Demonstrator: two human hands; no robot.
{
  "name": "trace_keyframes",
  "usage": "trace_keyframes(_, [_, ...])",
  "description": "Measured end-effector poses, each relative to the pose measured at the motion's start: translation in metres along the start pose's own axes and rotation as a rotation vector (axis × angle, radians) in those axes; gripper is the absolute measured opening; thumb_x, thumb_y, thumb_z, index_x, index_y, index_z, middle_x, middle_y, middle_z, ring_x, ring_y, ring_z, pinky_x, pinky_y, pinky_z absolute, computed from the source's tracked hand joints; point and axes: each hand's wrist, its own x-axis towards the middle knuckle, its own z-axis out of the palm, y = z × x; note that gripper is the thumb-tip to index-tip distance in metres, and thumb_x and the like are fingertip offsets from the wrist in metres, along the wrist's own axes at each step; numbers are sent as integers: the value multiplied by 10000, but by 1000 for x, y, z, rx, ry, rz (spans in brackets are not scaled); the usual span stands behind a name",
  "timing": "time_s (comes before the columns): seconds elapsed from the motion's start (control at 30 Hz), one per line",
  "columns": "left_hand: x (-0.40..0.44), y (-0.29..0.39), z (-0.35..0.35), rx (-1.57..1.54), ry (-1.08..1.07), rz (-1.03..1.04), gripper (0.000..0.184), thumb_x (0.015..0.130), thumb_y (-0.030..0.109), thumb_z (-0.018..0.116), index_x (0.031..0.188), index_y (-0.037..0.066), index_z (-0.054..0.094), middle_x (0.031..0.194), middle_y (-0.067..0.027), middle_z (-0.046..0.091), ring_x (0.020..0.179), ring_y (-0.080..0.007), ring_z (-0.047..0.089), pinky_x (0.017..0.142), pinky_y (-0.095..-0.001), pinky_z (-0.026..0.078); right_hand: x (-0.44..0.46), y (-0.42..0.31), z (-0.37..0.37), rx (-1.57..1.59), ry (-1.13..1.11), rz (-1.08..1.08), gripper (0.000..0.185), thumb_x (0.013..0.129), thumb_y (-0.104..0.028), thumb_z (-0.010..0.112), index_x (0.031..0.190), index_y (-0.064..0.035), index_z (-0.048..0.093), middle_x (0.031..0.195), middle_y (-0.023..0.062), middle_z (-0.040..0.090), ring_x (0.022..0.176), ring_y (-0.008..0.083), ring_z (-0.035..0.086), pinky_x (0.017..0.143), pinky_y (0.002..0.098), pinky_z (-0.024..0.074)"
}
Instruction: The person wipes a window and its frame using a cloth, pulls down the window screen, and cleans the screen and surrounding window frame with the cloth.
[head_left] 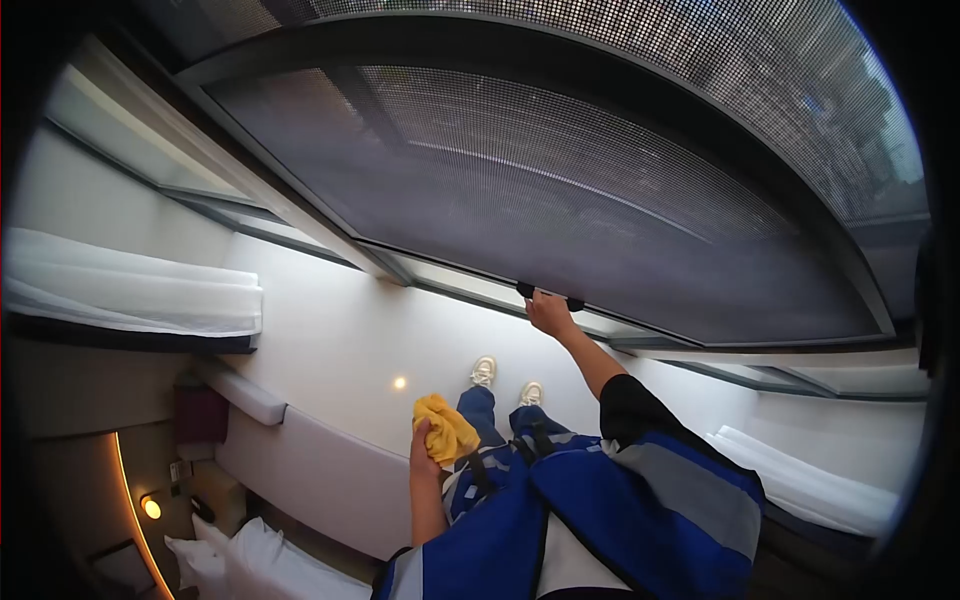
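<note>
Ahead, spanning the upper view: screen (430,210) | Below its lower edge, centre: floor (330,340), with shoes (483,372) side by side on it | Far left: left curtain (130,285) | Lower right: right curtain (810,475) | Lower left, bordering the floor: long ledge (310,480) | Beyond the ledge, bottom left: pillows (250,560), lamp (151,507) to their left

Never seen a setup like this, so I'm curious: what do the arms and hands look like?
They are a person's: left hand and right hand ungloved, with no cuff or cable showing. A short black sleeve shows on the right.
</note>
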Motion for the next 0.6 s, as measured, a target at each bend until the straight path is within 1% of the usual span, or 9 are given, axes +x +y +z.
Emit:
trace_keyframes(0.1, [-7, 3, 2, -13, 28, -9, 429, 868, 280, 549, 1196, 19, 457, 1128, -126, 553, 1021, -264, 560, 893, -396, 464, 0, 3, 2, 44, -45, 30, 309, 823, -248, 545, 834, 61, 545, 582, 160, 587, 525, 310, 597, 507, 393, 486])
trace_keyframes(0.2, [-7, 3, 3, -73, 41, -2, 372, 857, 215, 562, 1175, 52, 459, 1088, -95, 557, 1014, -247, 558, 875, -385, 474, 0, 4, 2, 59, 17, -1, 320, 818, -265, 553, 849, 53, 549, 578, 157, 586, 522, 316, 593, 526, 397, 483])
trace_keyframes(0.3, [-11, 4, 11, -81, 53, -26, 381, 858, 226, 565, 1177, 46, 461, 1099, -99, 555, 1017, -246, 557, 877, -382, 472, 0, -2, -2, -1, 93, -13, 304, 828, -266, 548, 724, 19, 533, 522, 140, 551, 502, 309, 574, 524, 399, 460])
trace_keyframes(0.4, [-7, 3, 11, -100, 15, -52, 387, 858, 246, 571, 1172, 45, 469, 1088, -96, 561, 1009, -245, 560, 870, -380, 475, 0, -1, 0, 34, 2, 54, 320, 824, -279, 549, 716, 22, 536, 512, 131, 544, 499, 307, 570, 533, 400, 460])
trace_keyframes(0.5, [-5, 1, 9, -82, 18, -42, 397, 858, 265, 574, 1168, 38, 474, 1086, -97, 565, 1004, -243, 564, 864, -381, 479, 1, 1, 2, 56, 82, 20, 326, 820, -294, 551, 717, 15, 549, 545, 134, 558, 537, 311, 578, 557, 410, 463])
trace_keyframes(0.6, [-10, 2, 12, -73, 34, -29, 394, 858, 262, 574, 1162, 30, 479, 1083, -100, 568, 996, -242, 569, 857, -381, 483, 0, -10, 0, -5, 119, 104, 325, 816, -307, 562, 723, 5, 562, 594, 145, 575, 598, 321, 589, 586, 423, 463])
